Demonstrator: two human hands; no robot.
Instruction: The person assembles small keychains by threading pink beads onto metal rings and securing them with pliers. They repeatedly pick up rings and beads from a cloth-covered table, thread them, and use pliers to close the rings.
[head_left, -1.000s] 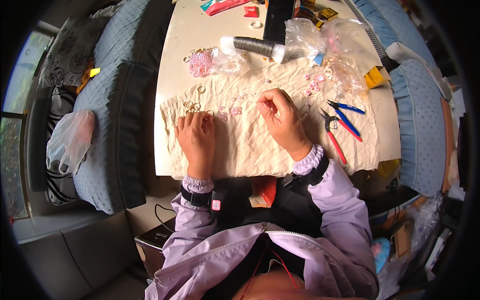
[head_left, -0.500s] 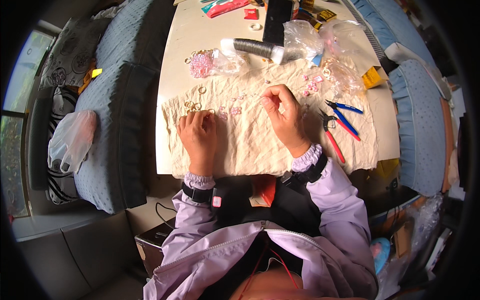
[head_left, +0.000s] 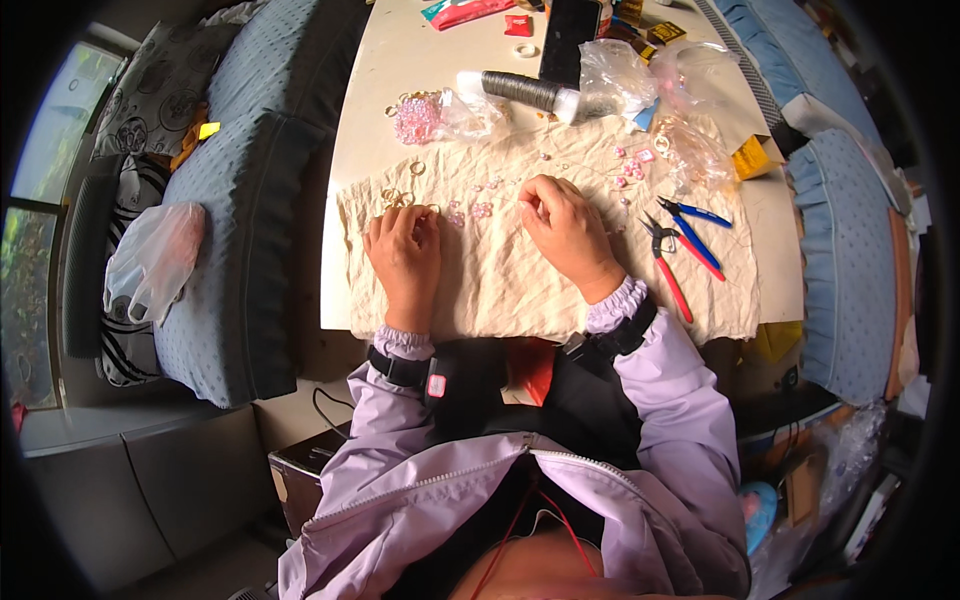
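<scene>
Pink beads on cloth, bag holding more

1. At your 12 o'clock: matt, wrinkled cloth.
2. At your 11: shiny, metal-looking rings; beyond them, glossy beads.
3. At your 1: pliers, smooth plastic-looking handles, metal heads; farther, shiny plastic bag.

A white table has a wrinkly cream cloth on it, under both hands. Gold rings lie just past the left hand. Pink beads lie between it and the right hand. Red and blue pliers sit right of that hand. A wire spool lies far past both.
</scene>
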